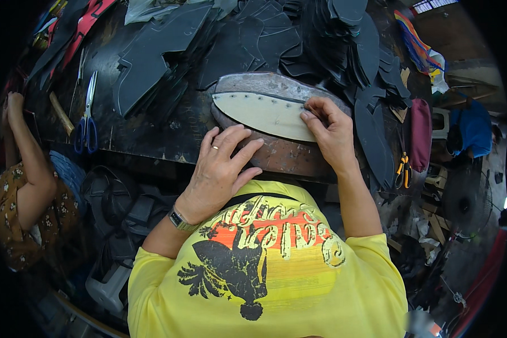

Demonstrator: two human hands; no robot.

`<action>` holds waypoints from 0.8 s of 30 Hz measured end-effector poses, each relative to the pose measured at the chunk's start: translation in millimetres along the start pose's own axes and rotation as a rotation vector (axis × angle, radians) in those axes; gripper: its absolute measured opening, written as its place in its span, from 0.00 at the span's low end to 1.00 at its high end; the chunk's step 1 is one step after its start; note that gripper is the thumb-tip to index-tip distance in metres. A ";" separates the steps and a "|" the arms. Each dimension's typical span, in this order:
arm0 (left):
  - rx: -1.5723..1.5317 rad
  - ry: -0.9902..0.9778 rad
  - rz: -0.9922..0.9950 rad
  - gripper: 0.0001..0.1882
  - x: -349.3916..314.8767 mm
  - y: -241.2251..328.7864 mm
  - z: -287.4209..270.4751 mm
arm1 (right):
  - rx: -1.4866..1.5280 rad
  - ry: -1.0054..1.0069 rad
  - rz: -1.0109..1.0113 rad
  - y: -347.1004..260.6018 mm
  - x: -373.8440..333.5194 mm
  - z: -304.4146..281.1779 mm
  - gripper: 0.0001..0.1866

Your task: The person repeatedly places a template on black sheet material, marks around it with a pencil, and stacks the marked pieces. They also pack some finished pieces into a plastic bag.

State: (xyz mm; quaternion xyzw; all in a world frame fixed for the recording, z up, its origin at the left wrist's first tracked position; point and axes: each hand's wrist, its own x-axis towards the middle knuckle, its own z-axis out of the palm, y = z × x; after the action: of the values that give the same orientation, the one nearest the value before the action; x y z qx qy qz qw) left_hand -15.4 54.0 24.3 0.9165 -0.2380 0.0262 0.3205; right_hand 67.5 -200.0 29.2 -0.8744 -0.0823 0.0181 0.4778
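A cream leaf-shaped panel (265, 114) with a dark rim lies flat on a worn grey-brown block (290, 156). Several small dark dots run along its far edge. My right hand (329, 128) is over the panel's right end, thumb and fingertips pinched together at the far edge; whatever is between them is too small to make out. My left hand (226, 158), with a ring on one finger, rests at the block's near left side. Its fingers are spread and hold nothing, their tips close to the panel's near edge.
Stacks of dark grey cut sheets (253, 42) crowd the table's far side. Blue-handled scissors (87, 121) and a wooden stick (61, 112) lie left. Orange-handled cutters (403, 170) and a maroon pouch (420, 135) are right. Another person's arm (31, 146) is at far left.
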 end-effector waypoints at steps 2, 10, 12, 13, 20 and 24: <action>-0.064 0.051 -0.006 0.29 4.1 -1.3 1.3 | 0.015 0.011 -0.002 1.7 -0.8 0.0 0.10; 0.057 -0.052 0.100 0.36 29.1 -6.2 10.1 | 0.083 -0.025 0.028 9.7 1.7 -7.7 0.09; 0.083 -0.084 0.116 0.37 31.6 -7.3 11.7 | 0.084 -0.027 0.043 9.7 2.1 -8.6 0.09; 0.084 -0.083 0.121 0.37 32.2 -7.6 12.5 | 0.089 -0.031 0.053 9.4 2.0 -8.4 0.09; 0.109 -0.113 0.099 0.38 29.5 -8.9 11.1 | 0.022 0.013 -0.024 4.1 -0.5 -2.0 0.10; 0.090 -0.138 0.081 0.39 30.6 -8.2 8.7 | -0.019 0.016 -0.037 0.1 1.6 -0.6 0.10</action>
State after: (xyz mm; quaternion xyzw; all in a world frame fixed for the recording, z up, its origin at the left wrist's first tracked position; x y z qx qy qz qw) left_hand 14.6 41.5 18.8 0.9192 -0.2949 -0.0133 0.2606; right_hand 69.1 -200.3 29.5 -0.8774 -0.0950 0.0014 0.4703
